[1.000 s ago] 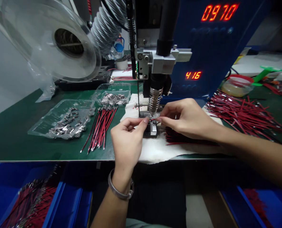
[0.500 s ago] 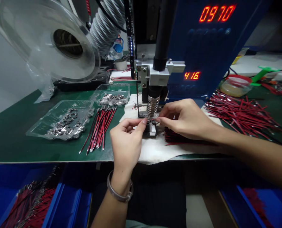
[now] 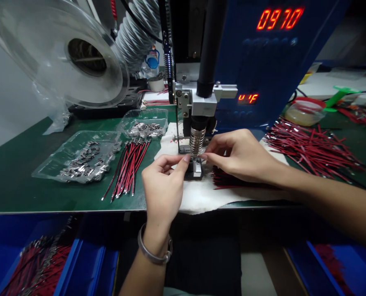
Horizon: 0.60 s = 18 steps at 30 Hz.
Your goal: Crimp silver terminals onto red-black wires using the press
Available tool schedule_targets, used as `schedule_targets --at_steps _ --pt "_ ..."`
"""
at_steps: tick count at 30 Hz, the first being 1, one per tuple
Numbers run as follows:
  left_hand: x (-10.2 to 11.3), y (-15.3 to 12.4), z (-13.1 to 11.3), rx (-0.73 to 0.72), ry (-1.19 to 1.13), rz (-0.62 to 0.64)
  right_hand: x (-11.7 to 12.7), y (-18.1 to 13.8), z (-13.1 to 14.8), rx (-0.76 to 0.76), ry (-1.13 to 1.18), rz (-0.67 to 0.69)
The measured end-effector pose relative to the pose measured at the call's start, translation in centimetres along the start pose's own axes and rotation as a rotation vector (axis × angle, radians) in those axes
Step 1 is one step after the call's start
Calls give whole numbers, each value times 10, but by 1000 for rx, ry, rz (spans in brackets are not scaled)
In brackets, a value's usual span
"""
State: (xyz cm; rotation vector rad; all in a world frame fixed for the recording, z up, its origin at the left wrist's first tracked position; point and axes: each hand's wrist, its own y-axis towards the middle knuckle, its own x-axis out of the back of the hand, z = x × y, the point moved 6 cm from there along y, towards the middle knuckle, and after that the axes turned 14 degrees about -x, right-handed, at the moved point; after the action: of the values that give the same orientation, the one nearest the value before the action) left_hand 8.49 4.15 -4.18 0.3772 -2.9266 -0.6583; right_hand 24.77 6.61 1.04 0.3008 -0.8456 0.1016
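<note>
Both of my hands are at the tip of a soldering machine's head, which has a metal spring coil [image 3: 197, 142] around its lower end. My left hand [image 3: 164, 185] pinches thumb and forefinger together just left of the tip, over a small metal fixture [image 3: 196, 167]. From the right, my right hand [image 3: 241, 154] also pinches close to the tip. What sits between the fingertips of either hand is too small and covered to make out. Under my right hand lies a bundle of red and black wires [image 3: 229, 181] on a white cloth [image 3: 198, 199].
Left of the cloth lie red-black wires [image 3: 129, 168] and two clear trays [image 3: 44, 168] with small metal connectors [image 3: 87, 164]. A larger wire pile [image 3: 312, 148] and a red-rimmed tub [image 3: 306, 111] are at right. A blue bin [image 3: 74, 263] sits below the table edge.
The soldering head has come down slightly toward the fixture. My hands stay pinched in nearly the same place. The lower red display reads differently, and the view has shifted a little.
</note>
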Motion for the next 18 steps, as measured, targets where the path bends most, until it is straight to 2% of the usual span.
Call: schedule_targets --at_steps 18 --pt "-1 1 -2 -54 16 21 0 0 1 7 -1 -2"
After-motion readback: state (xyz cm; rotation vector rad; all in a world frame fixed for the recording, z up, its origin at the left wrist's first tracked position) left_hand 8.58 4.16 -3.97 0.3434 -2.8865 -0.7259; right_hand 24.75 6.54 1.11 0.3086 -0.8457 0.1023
